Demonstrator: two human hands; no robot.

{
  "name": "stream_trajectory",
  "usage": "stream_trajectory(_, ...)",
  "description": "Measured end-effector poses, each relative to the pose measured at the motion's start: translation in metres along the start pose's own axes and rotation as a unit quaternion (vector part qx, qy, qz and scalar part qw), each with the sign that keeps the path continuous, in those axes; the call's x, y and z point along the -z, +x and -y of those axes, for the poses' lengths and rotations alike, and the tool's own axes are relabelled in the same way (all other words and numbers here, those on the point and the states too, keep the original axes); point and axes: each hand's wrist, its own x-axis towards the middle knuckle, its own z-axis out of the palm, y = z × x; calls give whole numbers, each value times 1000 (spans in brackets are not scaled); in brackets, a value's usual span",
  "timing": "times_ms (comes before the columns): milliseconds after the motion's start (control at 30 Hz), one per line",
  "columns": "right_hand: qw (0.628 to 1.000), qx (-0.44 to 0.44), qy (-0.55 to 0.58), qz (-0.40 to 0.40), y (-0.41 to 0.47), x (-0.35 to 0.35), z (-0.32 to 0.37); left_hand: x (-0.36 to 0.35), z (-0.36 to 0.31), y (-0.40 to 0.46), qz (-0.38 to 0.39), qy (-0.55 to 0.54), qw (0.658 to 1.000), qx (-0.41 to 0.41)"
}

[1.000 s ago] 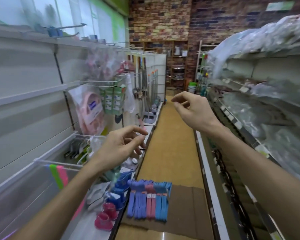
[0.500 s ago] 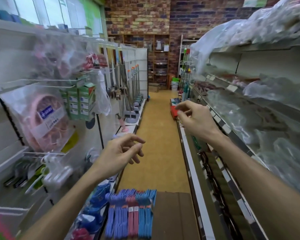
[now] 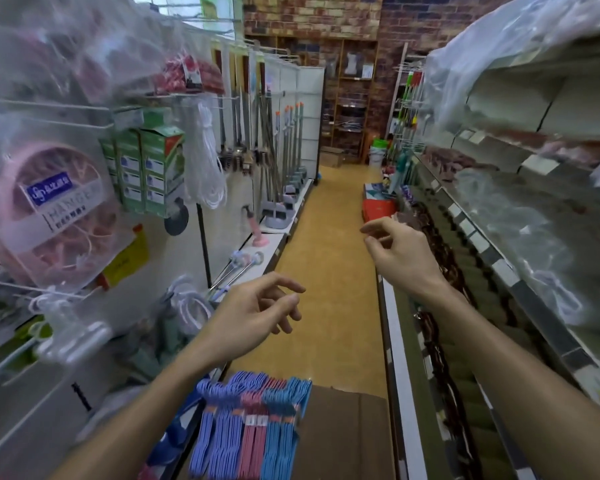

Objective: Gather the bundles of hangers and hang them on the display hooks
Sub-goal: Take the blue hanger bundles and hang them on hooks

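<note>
Item: bundles of hangers (image 3: 250, 427), purple, pink and blue, lay banded at the cardboard sheet's (image 3: 343, 434) left edge, likely staged for pickup. Left hand (image 3: 250, 317) and right hand (image 3: 400, 252) hovered above, fingers loosely curled, empty. Display hooks (image 3: 49, 107) stood leftward.

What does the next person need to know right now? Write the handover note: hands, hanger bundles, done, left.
Left hand: empty, fingers loosely curled, raised above the hanger bundles.
Right hand: empty, fingers loosely curled, raised over the aisle beside the right-hand shelving.
Hanger bundles: purple, pink and blue, banded, lying side by side on the flattened cardboard on the floor, below the left hand.
Display hooks: wire hooks on the left wall, already carrying bagged goods.
Done: no bundle is in hand.
Left: gather the bundles from the cardboard and hang them on the hooks.
</note>
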Motion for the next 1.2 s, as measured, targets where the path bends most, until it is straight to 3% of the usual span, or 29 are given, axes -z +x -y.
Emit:
stream_trajectory(300, 1000, -21, -7, 19, 6, -78, -99, -68, 101, 45, 22, -27, 999, 19)
stream_trajectory(533, 999, -12, 4, 31, -17, -221, -195, -117, 265, 42, 40, -30, 995, 82)
stream_trajectory(900, 997, -58, -16, 53, -127, -449, -377, -197, 537, 27, -35, -47, 995, 76)
stream_trajectory(1200, 985, -136, -48, 98, -217, -584, -476, -260, 691, 23, -29, -56, 990, 128)
